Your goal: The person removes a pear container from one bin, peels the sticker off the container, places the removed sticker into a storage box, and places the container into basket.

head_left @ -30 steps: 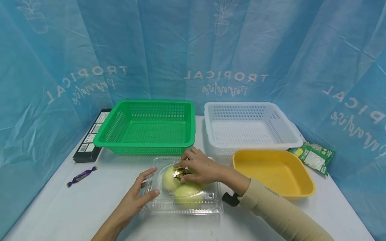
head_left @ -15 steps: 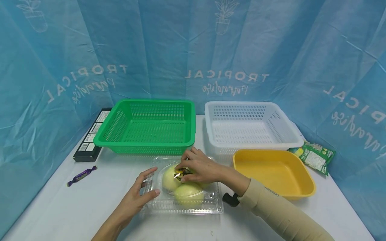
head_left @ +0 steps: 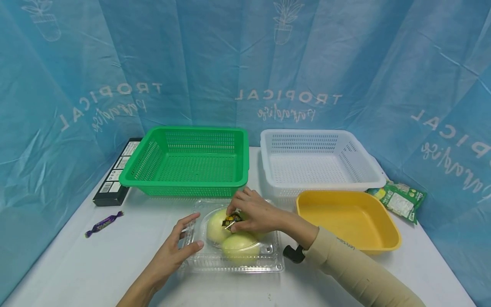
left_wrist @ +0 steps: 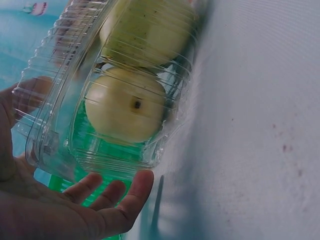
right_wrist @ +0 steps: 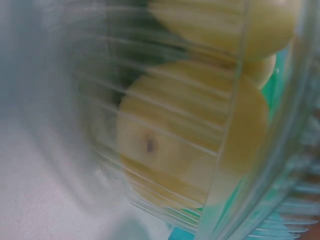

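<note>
A clear plastic clamshell box (head_left: pixel 251 263) holds several pale yellow-green round fruits, likely pears (left_wrist: pixel 125 105). On its lid is a small shiny black-and-gold label (head_left: pixel 232 220). My right hand (head_left: pixel 255 213) reaches over the lid, thumb and forefinger curled at the label and pinching it. My left hand (head_left: pixel 174 247) rests at the box's left side, thumb and forefinger spread along it. The left wrist view shows its fingers (left_wrist: pixel 137 192) fairly straight beside the box wall. Only the box and fruits appear in the right wrist view, which is blurred; no fingertips are seen there.
Behind the box stand a green basket (head_left: pixel 184 191) and a white basket (head_left: pixel 318 186). A yellow basin (head_left: pixel 345 221) is by my right forearm, with a green packet (head_left: pixel 400 200) beyond. Left lie a purple-wrapped candy (head_left: pixel 104 224) and a black box (head_left: pixel 111 198).
The right fingers have shifted slightly on the label, whose shine and shape look different, with a pale edge now showing. The left hand and the box have stayed put.
</note>
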`<state>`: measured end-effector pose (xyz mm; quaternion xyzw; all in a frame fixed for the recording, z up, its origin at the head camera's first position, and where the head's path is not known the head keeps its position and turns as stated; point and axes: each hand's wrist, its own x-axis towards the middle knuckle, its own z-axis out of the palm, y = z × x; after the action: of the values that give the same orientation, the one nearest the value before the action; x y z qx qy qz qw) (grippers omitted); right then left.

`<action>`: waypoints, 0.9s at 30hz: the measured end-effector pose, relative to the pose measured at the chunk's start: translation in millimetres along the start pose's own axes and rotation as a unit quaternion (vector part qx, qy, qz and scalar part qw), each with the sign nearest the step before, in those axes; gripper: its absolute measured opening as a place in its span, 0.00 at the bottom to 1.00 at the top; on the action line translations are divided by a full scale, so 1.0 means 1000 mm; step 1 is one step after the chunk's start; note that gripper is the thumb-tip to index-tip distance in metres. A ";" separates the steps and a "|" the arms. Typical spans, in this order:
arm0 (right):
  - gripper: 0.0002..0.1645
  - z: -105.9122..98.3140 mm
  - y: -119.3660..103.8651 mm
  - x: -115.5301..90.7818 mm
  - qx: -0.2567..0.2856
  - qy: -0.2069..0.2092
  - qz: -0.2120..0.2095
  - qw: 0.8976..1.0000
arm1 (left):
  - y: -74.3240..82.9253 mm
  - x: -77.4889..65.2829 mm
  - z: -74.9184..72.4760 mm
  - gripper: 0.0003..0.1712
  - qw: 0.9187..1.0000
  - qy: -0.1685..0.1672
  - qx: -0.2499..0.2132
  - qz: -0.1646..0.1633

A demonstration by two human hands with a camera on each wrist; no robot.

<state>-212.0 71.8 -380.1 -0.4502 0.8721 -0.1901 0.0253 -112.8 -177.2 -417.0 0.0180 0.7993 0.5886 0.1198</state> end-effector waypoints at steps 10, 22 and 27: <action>0.23 0.001 0.002 0.000 0.016 0.000 -0.004 1.000 | -0.001 0.001 0.000 0.38 1.000 0.002 0.004 0.000; 0.18 0.000 0.001 -0.001 0.011 -0.002 0.006 1.000 | -0.003 0.001 0.001 0.38 1.000 0.008 0.011 -0.010; 0.14 -0.001 0.001 -0.002 0.033 0.002 0.003 0.999 | -0.004 0.000 0.001 0.37 1.000 0.007 0.010 -0.010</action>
<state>-212.2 74.2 -379.6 -0.4465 0.8666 -0.2193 0.0385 -112.1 -177.5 -420.6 0.0069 0.8062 0.5793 0.1197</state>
